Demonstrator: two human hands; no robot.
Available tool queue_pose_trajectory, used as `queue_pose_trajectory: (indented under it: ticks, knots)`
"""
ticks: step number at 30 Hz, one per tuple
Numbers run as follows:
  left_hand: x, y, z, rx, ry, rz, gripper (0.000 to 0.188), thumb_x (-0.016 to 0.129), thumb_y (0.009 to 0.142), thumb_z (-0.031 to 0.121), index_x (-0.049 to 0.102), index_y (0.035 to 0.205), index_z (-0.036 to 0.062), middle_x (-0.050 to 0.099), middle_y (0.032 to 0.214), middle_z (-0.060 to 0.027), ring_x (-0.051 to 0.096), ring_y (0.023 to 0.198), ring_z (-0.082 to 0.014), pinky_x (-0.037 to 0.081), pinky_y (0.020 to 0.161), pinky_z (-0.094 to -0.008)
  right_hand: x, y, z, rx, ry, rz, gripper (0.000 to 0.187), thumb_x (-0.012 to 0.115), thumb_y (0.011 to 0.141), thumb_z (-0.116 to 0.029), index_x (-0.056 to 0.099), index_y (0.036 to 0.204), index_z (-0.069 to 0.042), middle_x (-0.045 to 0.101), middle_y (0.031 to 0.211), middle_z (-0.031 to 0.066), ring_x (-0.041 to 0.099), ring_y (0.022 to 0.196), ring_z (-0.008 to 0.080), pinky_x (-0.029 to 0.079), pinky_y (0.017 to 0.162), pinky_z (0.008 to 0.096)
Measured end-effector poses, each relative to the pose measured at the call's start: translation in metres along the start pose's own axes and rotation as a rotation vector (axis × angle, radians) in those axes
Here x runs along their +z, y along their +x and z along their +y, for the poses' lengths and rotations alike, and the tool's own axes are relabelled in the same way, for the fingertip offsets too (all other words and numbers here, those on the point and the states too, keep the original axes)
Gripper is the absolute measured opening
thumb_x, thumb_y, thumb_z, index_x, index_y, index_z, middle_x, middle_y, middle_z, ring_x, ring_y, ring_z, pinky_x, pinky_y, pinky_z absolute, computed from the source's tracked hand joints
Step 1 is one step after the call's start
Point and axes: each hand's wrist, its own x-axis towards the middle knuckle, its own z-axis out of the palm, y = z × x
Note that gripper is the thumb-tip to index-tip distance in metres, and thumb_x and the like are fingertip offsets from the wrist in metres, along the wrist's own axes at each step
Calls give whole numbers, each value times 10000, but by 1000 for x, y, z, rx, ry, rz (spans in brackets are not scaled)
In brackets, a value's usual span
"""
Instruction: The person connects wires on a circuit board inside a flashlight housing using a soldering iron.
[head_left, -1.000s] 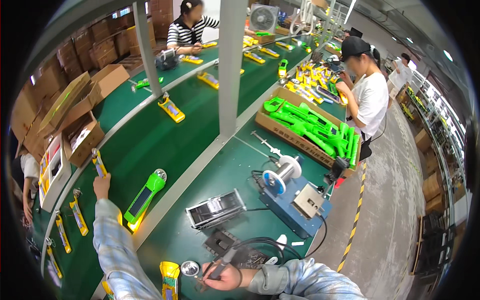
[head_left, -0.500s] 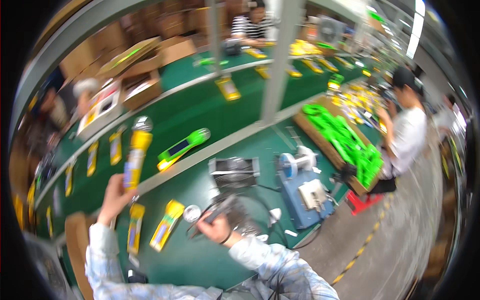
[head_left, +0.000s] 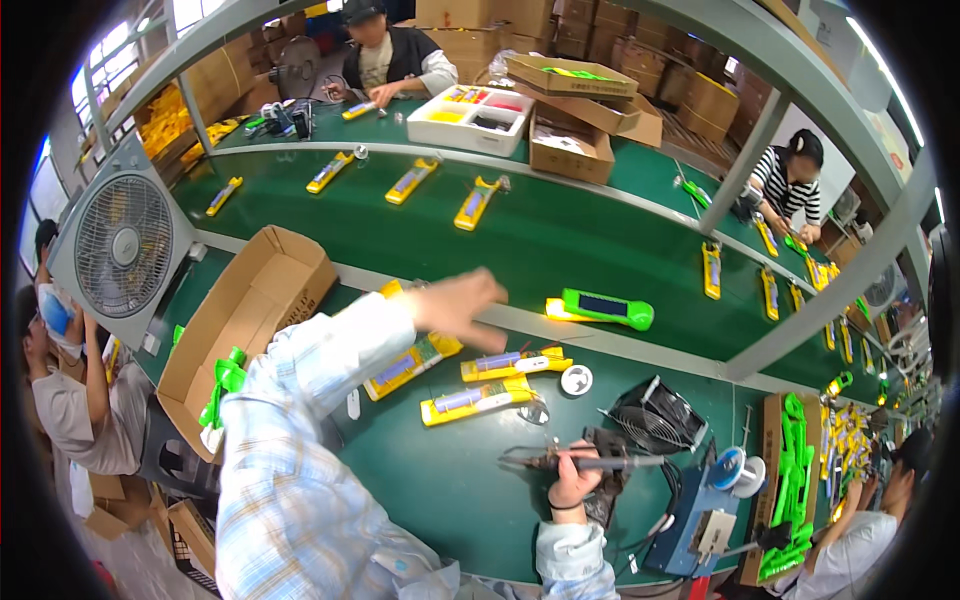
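Observation:
My left hand [head_left: 455,308] reaches over the near bench, fingers apart and slightly smeared by motion, with nothing visible in it. Just below it lie yellow flashlight bodies: one [head_left: 405,368] partly behind my sleeve, another [head_left: 510,364], and a third [head_left: 475,401] nearest me, their purple-blue battery cells showing. Beside them rests a round silvery reflector [head_left: 576,380]. My right hand [head_left: 572,482] is closed around a dark pen-shaped soldering iron [head_left: 625,462], held level above the green bench, tip toward the left. More yellow [head_left: 391,289] peeks out behind my left wrist.
A lit green flashlight [head_left: 608,309] sits on the rail beyond. Yellow bodies line the green conveyor [head_left: 560,225]. At right stand a small black fan [head_left: 658,415], a blue soldering station [head_left: 695,530] and a carton of green shells [head_left: 768,480]. An open carton [head_left: 245,320] stands left. Co-workers sit around.
My view has swung left. My left hand, which held a yellow flashlight body upright, is now without it and spread over the bench. My right hand keeps the soldering iron.

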Motion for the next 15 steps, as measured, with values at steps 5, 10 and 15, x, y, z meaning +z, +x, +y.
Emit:
queue_pose_trajectory:
  ticks: [5,10,15]
  knots:
    - [-39,72,-114,-958,304,158,756,620,600,552,447,1064,-19,464,1079,-187,474,992,-336,388,823,-384,-4,7,2,-59,19,-49,133,596,718,-116,519,723,-8,536,696,96,490,665,198,398,611,305]
    - [7,121,-197,-1115,8,306,726,671,492,586,566,956,38,563,990,-137,557,922,-265,436,784,-364,-6,9,6,-45,51,-67,188,606,742,-162,494,773,-14,546,696,96,506,635,196,405,583,306]
    - [27,131,-217,-1107,204,454,522,694,519,465,612,868,86,597,906,-88,580,853,-258,458,718,-364,-1,3,8,3,-27,-62,242,582,727,-221,490,733,2,498,663,94,462,580,169,373,531,273]
